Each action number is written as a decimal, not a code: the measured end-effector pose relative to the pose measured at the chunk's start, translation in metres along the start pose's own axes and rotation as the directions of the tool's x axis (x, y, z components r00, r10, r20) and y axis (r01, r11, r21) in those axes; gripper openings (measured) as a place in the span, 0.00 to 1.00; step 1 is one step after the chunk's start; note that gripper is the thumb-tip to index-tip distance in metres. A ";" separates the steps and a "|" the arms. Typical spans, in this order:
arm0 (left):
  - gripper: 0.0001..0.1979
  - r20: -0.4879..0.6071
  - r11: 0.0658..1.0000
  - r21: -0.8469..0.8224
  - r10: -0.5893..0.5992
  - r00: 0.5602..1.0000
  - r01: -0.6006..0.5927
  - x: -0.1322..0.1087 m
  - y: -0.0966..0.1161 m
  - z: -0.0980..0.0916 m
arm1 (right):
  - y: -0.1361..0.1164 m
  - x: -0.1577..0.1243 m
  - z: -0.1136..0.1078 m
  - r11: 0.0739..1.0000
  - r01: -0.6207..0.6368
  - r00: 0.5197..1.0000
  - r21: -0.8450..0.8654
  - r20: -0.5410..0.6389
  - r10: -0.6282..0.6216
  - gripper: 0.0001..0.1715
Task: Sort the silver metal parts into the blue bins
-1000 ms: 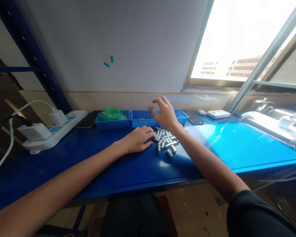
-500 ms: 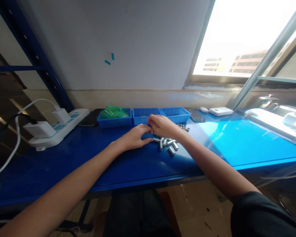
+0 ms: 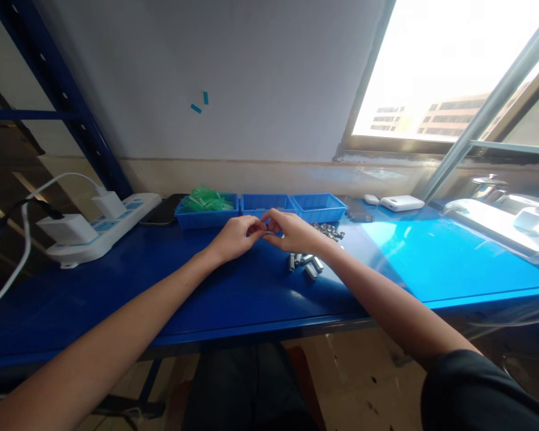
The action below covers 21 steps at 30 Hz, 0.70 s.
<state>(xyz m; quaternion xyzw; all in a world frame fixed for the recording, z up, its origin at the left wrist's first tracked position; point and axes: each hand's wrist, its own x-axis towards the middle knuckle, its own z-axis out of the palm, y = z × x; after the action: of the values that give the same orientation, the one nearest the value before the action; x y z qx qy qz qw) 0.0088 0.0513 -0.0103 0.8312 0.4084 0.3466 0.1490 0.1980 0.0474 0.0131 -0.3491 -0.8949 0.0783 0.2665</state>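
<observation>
Over the blue table, my left hand [image 3: 239, 237] and my right hand [image 3: 293, 232] meet at the fingertips. Both are closed in a pinch on a small silver hex standoff [image 3: 268, 232], which the fingers partly cover. Just below my right hand lies a loose group of silver hex standoffs [image 3: 311, 272]. Behind my right wrist is a heap of smaller metal parts [image 3: 331, 231], perhaps nuts or screws, too small to tell. Beyond the hands stands a blue bin [image 3: 266, 204], partly hidden by my fingers.
A left blue bin [image 3: 205, 222] holds green plastic pieces [image 3: 206, 200]; another blue bin [image 3: 321, 211] stands right of the middle one. A white power strip [image 3: 99, 245] with plugs and a dark phone [image 3: 164, 212] are at left. A white box [image 3: 402, 203] lies at right.
My left hand has lifted from beside the standoffs and moved slightly back. Its open fingers have closed, and a standoff is now between both hands' fingertips.
</observation>
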 end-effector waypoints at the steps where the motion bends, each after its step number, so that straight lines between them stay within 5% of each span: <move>1: 0.12 -0.023 0.998 -0.048 -0.031 0.999 0.030 0.001 0.000 0.000 | 0.000 0.000 0.002 1.000 0.016 0.999 0.002 -0.041 -0.016 0.13; 6: 0.20 -0.111 0.958 -0.275 -0.118 0.987 0.083 -0.001 0.012 0.001 | -0.011 -0.003 -0.014 0.996 0.091 0.925 -0.017 -0.368 -0.091 0.07; 11: 0.22 0.050 0.993 0.056 0.104 0.993 -0.107 -0.001 0.016 0.011 | -0.008 0.013 -0.040 0.995 -0.015 0.701 -0.102 -0.711 -0.062 0.15; 13: 0.24 0.181 0.963 0.157 0.191 0.965 -0.220 0.004 0.015 0.018 | 0.007 0.023 -0.039 0.990 -0.064 0.731 -0.128 -0.682 -0.041 0.14; 16: 0.21 0.309 0.929 0.224 0.221 0.925 -0.296 0.013 0.012 0.026 | 0.030 0.026 -0.031 0.971 -0.133 0.874 -0.201 -0.485 0.020 0.10; 21: 0.09 0.223 0.976 0.095 0.170 0.960 -0.196 0.014 0.006 0.028 | 0.040 0.000 -0.023 0.980 -0.106 0.988 -0.169 -0.128 0.085 0.12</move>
<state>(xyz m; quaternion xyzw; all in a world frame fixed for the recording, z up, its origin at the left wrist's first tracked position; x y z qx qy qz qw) 0.0381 0.0596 -0.0211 0.9052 0.3308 0.2430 0.1105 0.2333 0.0766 0.0192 -0.4178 -0.8629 -0.0092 0.2842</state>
